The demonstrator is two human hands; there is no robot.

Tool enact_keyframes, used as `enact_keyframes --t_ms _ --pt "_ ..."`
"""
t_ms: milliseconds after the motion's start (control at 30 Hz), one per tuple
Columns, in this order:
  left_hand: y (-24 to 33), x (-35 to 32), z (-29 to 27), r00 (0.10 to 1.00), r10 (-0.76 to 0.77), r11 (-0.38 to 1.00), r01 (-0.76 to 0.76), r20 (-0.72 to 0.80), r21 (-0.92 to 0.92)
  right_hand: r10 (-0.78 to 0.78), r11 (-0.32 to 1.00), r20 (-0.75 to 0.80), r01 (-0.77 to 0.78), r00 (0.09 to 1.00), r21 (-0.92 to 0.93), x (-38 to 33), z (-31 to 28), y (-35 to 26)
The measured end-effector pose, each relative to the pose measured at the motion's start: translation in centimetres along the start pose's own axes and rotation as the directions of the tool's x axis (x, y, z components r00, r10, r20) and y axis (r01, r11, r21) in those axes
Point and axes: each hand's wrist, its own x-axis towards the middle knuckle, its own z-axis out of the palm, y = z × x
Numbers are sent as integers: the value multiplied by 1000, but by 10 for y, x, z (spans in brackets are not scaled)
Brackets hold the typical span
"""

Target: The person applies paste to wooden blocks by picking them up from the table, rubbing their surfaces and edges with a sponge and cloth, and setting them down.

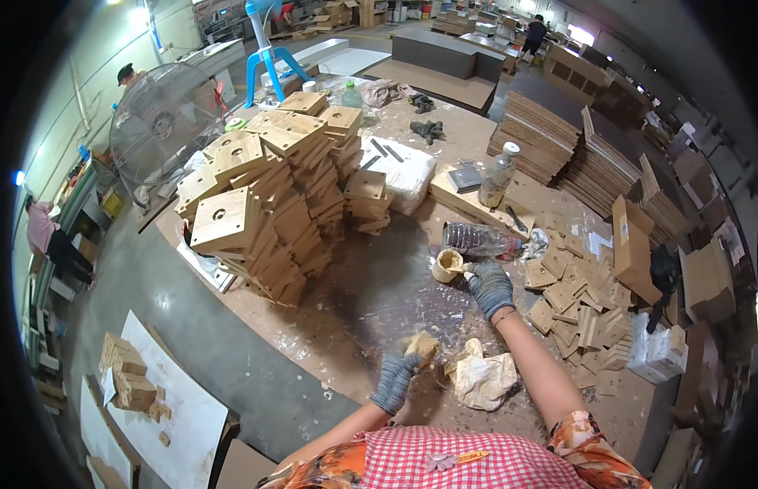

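The left hand (393,380), in a grey knit glove, is closed around a small tan block (421,345) — wood, by the look of it — held just above the stained worktop (371,285) close to the person's body. The right hand (489,285), gloved the same way, reaches farther out and grips a small tool whose tip sits at the mouth of a little glue-smeared cup (448,264); the tool itself is too small to make out.

Just right of the left hand lies a crumpled pale rag (485,379), touching the worktop. Just beyond the right hand a clear plastic bottle (481,240) lies on its side, and farther out a second bottle with a white cap (498,176) stands upright on a flat board (464,202). To the right of the right hand a scatter of small wooden squares (578,306) covers the worktop, with a cardboard box (632,244) standing past them.

Well beyond the left hand, leaning stacks of square wooden panels with a centre hole (265,196) rise high — beside them a white foam block (403,171). Far off to the left stands a large round fan (154,122) on the floor.
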Motion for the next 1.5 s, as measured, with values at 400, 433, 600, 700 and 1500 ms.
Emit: enact_keyframes --t_ms 400,433,600,700,1500 --pt "10 -6 8 985 102 995 -100 139 -25 297 -138 642 -634 707 761 -57 -5 27" --pt "11 -6 9 985 100 995 -97 141 -27 227 -234 677 -636 700 736 -68 -16 19" --pt "17 -10 7 973 46 995 -26 228 -93 29 -301 677 -640 735 707 -114 -68 -37" --pt "17 -8 11 944 29 999 -18 329 -36 143 -27 574 -577 806 816 -131 -95 -56" --pt "7 -20 67 875 -101 973 -13 473 230 99 906 -201 -5 975 424 -209 -125 -64"
